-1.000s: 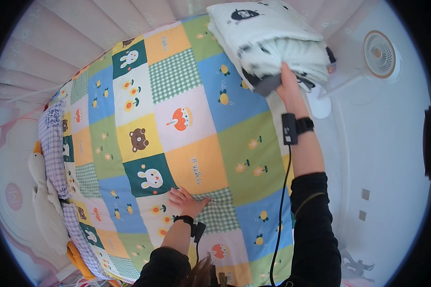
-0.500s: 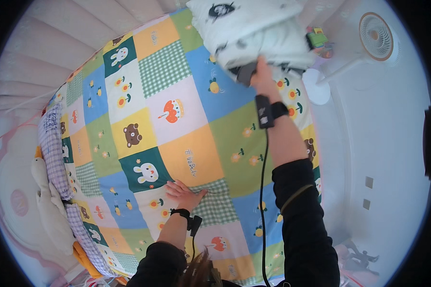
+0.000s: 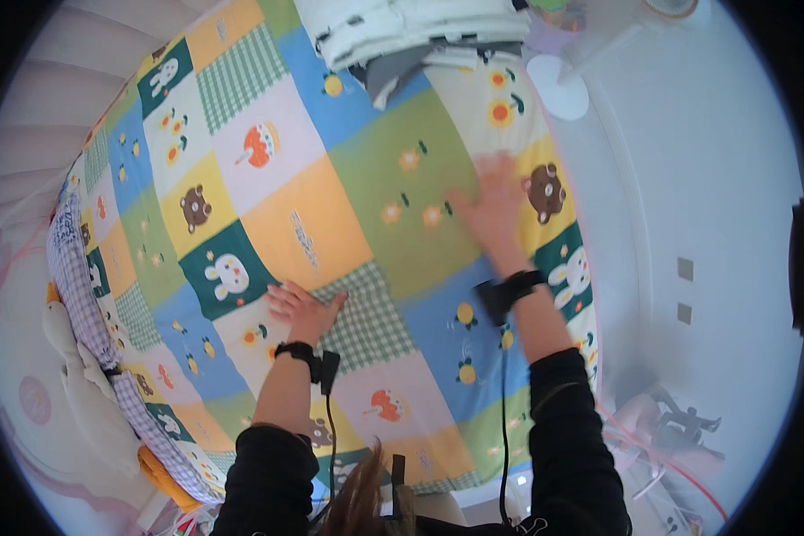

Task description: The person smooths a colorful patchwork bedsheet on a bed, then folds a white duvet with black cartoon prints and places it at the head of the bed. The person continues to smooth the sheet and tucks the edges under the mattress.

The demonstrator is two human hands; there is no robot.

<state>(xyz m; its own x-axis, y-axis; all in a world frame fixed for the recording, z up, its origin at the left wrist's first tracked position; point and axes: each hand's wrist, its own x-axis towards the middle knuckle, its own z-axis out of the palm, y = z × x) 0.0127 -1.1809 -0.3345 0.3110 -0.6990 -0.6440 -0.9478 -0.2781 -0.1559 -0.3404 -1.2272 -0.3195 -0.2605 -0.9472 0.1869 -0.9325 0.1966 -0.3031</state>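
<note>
A patchwork-print bedsheet [image 3: 304, 228] covers the bed, with bears, rabbits, flowers and green checks on it. My left hand [image 3: 302, 313] lies on it, fingers spread, by a green checked square. Over the green flowered square at the right, my right hand [image 3: 491, 210] is slightly blurred, fingers apart and nothing in it; whether it touches the sheet I cannot tell. Each wrist wears a black strap with a small device and cable. Beyond both hands, a folded white quilt [image 3: 411, 31] with a dark grey part [image 3: 389, 71] lies at the bed's far end.
Purple checked pillows [image 3: 85, 286] and a white plush goose [image 3: 85, 371] line the left side. At the far right stand a white fan's round base [image 3: 558, 87] and a pale wall [image 3: 715, 179]. Pink curtains [image 3: 71, 98] hang at the far left.
My right hand has let go of the quilt's dark grey part and come back toward me over the sheet. My left hand stays on the sheet. The whole view has shifted.
</note>
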